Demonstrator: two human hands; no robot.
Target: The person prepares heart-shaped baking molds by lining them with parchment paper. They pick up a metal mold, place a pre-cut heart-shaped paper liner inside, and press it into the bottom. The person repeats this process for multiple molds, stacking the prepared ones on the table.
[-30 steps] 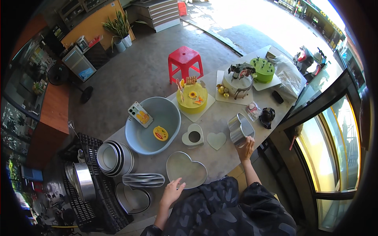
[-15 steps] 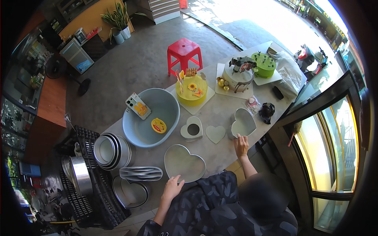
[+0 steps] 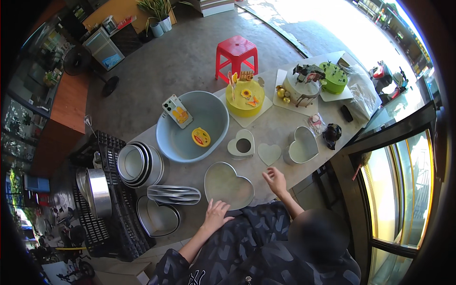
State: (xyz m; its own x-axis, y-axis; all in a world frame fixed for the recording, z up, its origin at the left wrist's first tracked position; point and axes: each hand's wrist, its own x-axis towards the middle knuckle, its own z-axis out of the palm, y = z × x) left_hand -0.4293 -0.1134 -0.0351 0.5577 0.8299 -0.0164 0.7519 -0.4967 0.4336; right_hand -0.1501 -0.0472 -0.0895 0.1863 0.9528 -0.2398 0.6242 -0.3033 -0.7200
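Observation:
A large heart-shaped cake tin (image 3: 230, 187) lies at the table's near edge. My left hand (image 3: 217, 215) is at its lower left rim, fingers stretched out; whether they touch the metal I cannot tell. Over the table to the right of that tin, my right hand (image 3: 275, 181) holds nothing, its fingers apart and slightly bent. Just beyond it is a flat heart-shaped plate (image 3: 269, 154). A deep heart-shaped tin (image 3: 303, 146) stands farther right. Left of the plate sits a small heart-shaped piece with a round dark hole (image 3: 235, 146).
A blue-grey basin (image 3: 166, 142) holds a phone (image 3: 178, 112) and a yellow container (image 3: 201, 137). Nested round tins (image 3: 135, 164), stacked flat metal pieces (image 3: 173, 194) and another heart tin (image 3: 156, 218) stand left. Yellow (image 3: 244, 97), white (image 3: 299, 90) and green (image 3: 334, 78) cakes stand behind.
My right hand has left the deep heart tin and moved left toward the large one. My left hand stays by the large tin's rim, its fingers more spread. The whole view has shifted slightly.

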